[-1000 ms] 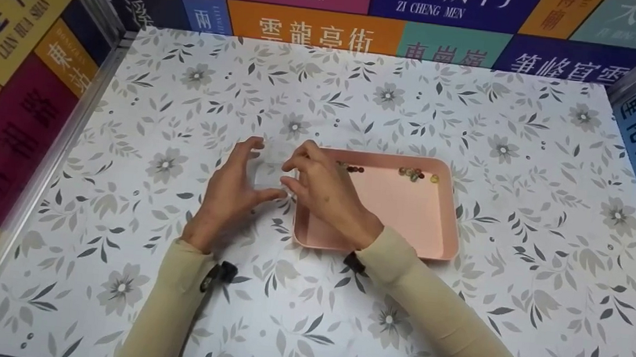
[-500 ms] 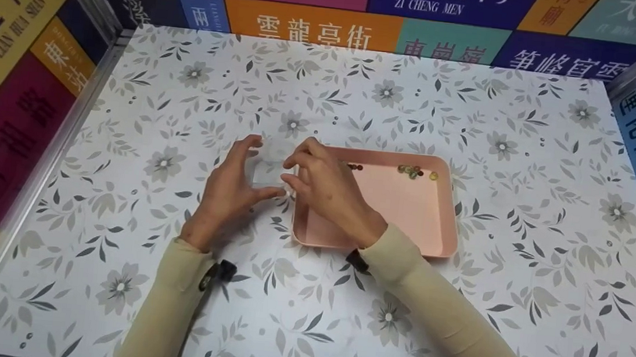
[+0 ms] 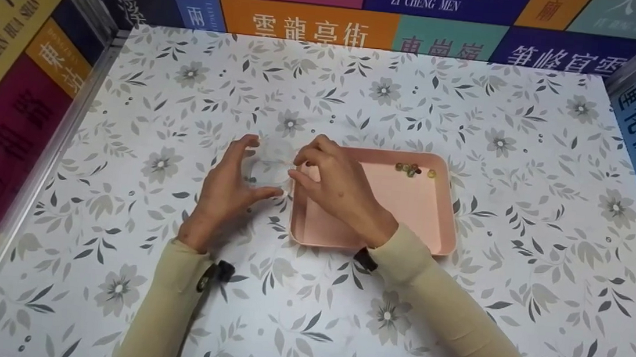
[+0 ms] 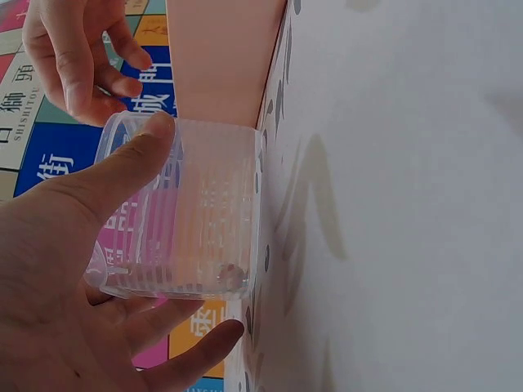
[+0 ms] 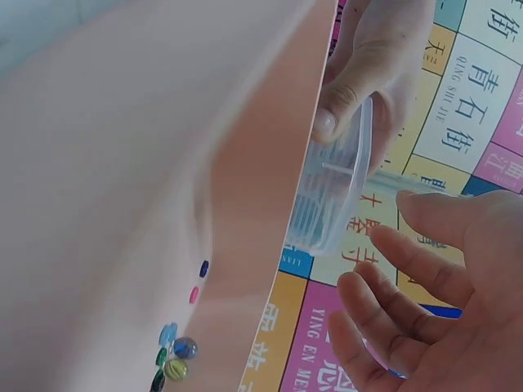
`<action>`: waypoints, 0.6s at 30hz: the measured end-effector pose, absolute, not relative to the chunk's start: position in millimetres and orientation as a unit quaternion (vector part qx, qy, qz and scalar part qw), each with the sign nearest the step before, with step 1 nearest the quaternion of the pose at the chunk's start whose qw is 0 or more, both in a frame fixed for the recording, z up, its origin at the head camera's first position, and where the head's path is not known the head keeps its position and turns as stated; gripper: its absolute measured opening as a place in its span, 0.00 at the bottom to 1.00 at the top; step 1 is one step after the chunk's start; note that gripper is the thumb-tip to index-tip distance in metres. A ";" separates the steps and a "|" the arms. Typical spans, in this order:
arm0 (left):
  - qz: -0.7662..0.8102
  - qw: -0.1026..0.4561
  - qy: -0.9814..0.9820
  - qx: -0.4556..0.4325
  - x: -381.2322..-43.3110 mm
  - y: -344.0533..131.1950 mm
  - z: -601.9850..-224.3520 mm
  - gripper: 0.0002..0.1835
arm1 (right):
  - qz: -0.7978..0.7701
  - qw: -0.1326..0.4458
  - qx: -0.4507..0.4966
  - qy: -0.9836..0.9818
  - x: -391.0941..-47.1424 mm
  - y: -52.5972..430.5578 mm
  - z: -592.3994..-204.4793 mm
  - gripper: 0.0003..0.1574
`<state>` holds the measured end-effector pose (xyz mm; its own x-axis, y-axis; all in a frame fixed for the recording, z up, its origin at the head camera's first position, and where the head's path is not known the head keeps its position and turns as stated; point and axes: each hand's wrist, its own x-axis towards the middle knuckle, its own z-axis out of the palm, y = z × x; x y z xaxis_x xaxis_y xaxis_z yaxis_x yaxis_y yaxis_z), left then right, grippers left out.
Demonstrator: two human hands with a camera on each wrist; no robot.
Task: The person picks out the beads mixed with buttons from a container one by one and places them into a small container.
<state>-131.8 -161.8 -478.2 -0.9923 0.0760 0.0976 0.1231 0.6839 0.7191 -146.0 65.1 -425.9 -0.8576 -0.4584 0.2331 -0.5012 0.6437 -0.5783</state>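
Note:
My left hand [image 3: 226, 187] holds a clear ribbed plastic box [image 3: 269, 171] on the table, thumb on one side and fingers on the other. In the left wrist view, a marble [image 4: 232, 278] shows through the box wall near its bottom. My right hand [image 3: 338, 183] hovers at the box's right side, over the left end of a pink tray [image 3: 373, 245]. In the right wrist view, its fingers [image 5: 384, 314] are loosely bent, thumb apart, with nothing seen between them. Several glass marbles [image 5: 176, 370] lie in the tray along its far wall.
Beside the marbles in the tray are small flat coloured pieces [image 5: 194, 294]. The tray's raised rim [image 3: 449, 214] stands right next to the box. A floral-patterned cloth [image 3: 386, 319] covers the table, and printed panels [image 3: 309, 23] rise along its back and sides.
My right hand has shifted slightly right and away from the box, covering the dark pieces at the tray's far left. A small greenish marble now shows in the box. The left hand stays put.

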 end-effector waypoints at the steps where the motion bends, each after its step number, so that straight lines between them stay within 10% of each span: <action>1: -0.394 0.030 -0.917 -0.054 -131.9 -161.6 -478.4 0.57 | 0.330 0.034 0.263 -0.906 -146.4 66.8 -425.8 0.11; 18: -0.397 0.012 -0.917 -0.032 -131.5 -160.2 -477.4 0.58 | 0.328 0.043 0.238 -0.913 -148.4 89.9 -425.4 0.14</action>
